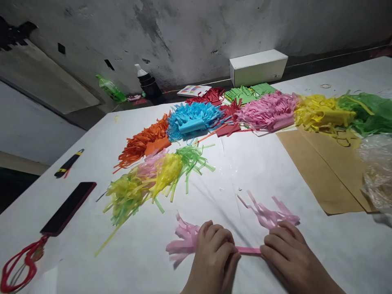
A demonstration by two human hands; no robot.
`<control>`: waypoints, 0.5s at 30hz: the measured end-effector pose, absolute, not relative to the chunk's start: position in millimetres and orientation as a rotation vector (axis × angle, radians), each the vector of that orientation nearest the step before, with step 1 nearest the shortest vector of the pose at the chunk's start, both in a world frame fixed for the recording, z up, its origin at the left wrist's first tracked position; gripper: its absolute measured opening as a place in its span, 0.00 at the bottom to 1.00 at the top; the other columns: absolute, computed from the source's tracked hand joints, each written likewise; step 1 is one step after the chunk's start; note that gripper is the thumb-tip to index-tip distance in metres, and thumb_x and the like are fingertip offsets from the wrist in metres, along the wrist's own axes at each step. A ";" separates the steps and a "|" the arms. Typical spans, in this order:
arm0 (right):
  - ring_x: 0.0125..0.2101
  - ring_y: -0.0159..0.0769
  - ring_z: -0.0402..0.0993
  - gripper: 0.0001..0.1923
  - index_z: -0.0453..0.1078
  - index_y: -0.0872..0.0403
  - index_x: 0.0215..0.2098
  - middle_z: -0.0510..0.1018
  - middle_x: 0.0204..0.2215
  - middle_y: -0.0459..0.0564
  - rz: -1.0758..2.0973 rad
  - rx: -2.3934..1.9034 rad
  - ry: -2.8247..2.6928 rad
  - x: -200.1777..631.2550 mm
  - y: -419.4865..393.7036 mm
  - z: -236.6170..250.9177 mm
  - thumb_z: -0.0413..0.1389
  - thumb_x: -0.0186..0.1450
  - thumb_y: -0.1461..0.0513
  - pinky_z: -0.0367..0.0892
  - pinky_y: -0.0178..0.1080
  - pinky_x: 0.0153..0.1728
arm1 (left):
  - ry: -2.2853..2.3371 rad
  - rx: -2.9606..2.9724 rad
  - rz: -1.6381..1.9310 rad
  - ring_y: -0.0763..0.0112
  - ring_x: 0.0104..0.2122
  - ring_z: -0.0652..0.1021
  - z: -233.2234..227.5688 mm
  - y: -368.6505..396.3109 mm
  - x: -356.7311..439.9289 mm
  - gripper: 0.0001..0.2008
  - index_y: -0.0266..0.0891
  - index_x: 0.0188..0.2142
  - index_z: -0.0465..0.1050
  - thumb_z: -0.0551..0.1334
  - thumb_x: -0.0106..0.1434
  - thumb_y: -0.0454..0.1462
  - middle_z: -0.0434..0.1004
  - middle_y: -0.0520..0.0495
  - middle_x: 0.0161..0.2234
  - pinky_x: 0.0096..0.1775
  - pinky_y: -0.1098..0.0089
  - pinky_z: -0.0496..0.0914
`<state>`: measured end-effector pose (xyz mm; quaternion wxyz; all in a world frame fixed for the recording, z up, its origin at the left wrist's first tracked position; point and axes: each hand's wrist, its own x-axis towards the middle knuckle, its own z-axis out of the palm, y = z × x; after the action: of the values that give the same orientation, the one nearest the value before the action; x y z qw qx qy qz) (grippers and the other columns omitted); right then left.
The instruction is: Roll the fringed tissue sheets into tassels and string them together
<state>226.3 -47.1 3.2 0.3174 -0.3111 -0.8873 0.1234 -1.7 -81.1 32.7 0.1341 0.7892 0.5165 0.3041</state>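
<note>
Near the front edge of the surface [275, 171], both hands [214, 255] [288, 257] pinched the pink fringed strip's [248, 250] twisted middle, leaving its cut ends splayed free at either side.

- I see a grey, stained plaster wall [190, 28] behind the table [260, 171].
- The table wears a white cover, brightly lit at its middle.
- A dark ledge [321, 61] runs along the wall's foot.
</note>
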 end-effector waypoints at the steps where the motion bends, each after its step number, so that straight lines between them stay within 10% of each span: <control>1: 0.36 0.36 0.71 0.17 0.73 0.53 0.37 0.75 0.30 0.46 0.329 -0.825 -2.338 230.2 -48.3 4.6 0.44 0.72 0.71 0.56 0.48 0.56 | 1.495 2.286 0.862 0.65 0.36 0.74 30.9 -82.2 -1.6 0.08 0.41 0.32 0.71 0.60 0.67 0.29 0.77 0.50 0.32 0.51 0.53 0.66; 15: 0.36 0.34 0.75 0.06 0.71 0.48 0.33 0.75 0.31 0.41 0.394 -1.079 -2.222 240.7 -54.4 5.0 0.59 0.67 0.66 0.55 0.44 0.54 | 1.643 2.293 0.685 0.63 0.36 0.73 35.4 -76.3 10.7 0.08 0.40 0.30 0.67 0.60 0.63 0.27 0.75 0.49 0.33 0.50 0.52 0.63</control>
<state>240.7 -54.4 5.0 0.3148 -0.4096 -0.8431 0.1494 10.7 -76.3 35.4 0.1190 0.7843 0.5619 0.2343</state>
